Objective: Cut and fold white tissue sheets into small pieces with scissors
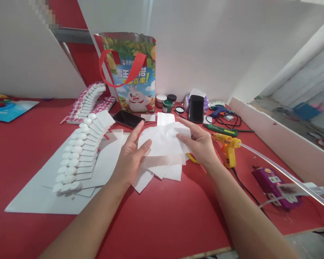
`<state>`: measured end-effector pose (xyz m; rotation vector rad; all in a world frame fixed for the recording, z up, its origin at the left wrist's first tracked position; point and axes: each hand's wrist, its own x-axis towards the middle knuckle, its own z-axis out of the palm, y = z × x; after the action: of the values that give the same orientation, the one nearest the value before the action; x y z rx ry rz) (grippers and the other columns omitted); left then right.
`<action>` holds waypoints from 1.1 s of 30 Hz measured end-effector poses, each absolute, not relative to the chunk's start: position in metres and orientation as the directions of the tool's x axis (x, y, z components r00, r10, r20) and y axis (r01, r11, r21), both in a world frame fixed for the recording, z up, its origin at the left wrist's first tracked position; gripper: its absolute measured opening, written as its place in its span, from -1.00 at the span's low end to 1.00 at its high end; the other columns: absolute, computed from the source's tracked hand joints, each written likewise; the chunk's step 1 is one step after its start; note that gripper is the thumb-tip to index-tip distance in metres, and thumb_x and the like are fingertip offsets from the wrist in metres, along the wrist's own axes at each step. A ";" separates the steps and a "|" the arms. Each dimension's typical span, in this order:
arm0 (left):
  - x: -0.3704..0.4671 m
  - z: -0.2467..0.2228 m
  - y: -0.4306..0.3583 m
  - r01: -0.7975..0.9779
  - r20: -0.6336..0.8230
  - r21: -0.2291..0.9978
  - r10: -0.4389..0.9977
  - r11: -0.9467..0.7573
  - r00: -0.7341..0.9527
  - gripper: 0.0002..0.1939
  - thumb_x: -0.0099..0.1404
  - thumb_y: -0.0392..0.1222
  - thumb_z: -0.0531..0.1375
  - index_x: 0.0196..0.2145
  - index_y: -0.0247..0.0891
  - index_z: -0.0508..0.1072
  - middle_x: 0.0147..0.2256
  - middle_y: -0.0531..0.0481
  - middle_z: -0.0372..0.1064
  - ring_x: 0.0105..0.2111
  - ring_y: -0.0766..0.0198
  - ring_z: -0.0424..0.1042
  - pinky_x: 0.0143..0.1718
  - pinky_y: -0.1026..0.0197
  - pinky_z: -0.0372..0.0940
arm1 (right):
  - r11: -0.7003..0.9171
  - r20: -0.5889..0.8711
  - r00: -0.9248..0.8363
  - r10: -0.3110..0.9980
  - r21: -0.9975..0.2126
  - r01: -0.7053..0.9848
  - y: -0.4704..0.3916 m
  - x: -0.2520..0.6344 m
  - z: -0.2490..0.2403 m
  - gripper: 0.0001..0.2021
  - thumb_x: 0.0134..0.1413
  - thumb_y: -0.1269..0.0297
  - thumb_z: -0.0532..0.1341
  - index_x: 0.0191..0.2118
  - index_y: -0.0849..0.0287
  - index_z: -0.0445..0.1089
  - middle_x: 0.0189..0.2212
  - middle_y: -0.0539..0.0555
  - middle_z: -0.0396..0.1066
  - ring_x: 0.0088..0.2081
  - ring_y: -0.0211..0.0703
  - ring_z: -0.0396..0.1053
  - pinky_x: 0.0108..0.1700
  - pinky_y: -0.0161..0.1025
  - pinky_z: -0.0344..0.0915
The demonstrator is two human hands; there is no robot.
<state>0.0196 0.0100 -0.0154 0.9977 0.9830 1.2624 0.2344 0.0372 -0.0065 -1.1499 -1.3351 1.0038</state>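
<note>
Between my hands is a thin white sheet (162,142), slightly creased, like paper or tissue. My left hand (132,154) has its thumb on the sheet's left edge, with the index finger stretched up beside it. My right hand (198,140) pinches the right edge between thumb and fingers. Below the held sheet, more white sheets (174,174) lie loosely overlapped on the red table (162,216). To the left, a curved, fanned row of white card pieces (82,154) with white oval ends rests on a large white board (29,196).
A colourful bag (135,82) stands at the back, with a phone (128,118) before it and small jars (167,106) beside it. Right lie a yellow glue gun (228,147) with a long clear stick, a green cutter (223,130) and a purple box (272,185).
</note>
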 end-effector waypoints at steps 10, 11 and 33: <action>0.016 -0.025 0.016 -0.169 0.069 0.980 0.976 -0.105 -0.206 -0.76 0.11 -0.17 0.46 -0.21 -0.11 0.70 -0.21 0.04 0.61 -0.18 0.27 0.49 -0.05 0.22 0.35 | 0.218 0.208 -0.087 0.974 -0.966 0.138 0.038 0.238 -0.006 -0.67 -0.01 0.23 0.43 -0.06 0.02 0.61 -0.30 0.00 0.53 -0.40 -0.23 0.33 -0.31 -0.20 0.35; 0.015 -0.025 0.016 -0.128 0.107 0.982 0.969 -0.138 -0.223 -0.78 0.11 -0.19 0.46 -0.22 -0.11 0.70 -0.24 0.04 0.61 -0.20 0.27 0.49 -0.08 0.22 0.36 | 0.214 0.205 -0.074 0.976 -0.967 0.139 0.038 0.238 -0.005 -0.69 -0.02 0.23 0.44 -0.09 0.05 0.62 -0.42 -0.03 0.46 -0.46 -0.26 0.26 -0.38 -0.22 0.29; 0.004 -0.023 0.019 0.340 0.442 0.859 0.889 -0.384 -0.114 -0.76 0.28 -0.25 0.33 -0.11 -0.06 0.67 -0.40 0.11 0.18 -0.44 0.36 0.13 -0.38 0.24 0.13 | 0.271 0.254 -0.105 0.962 -0.939 0.211 0.042 0.252 -0.001 -0.79 -0.06 0.26 0.47 -0.22 0.07 0.66 -0.34 0.03 0.51 -0.38 -0.26 0.32 -0.31 -0.22 0.26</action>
<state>0.0041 0.0189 -0.0229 1.6852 1.3560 1.5180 0.2520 0.0423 -0.0013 -1.1266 -1.5438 0.9459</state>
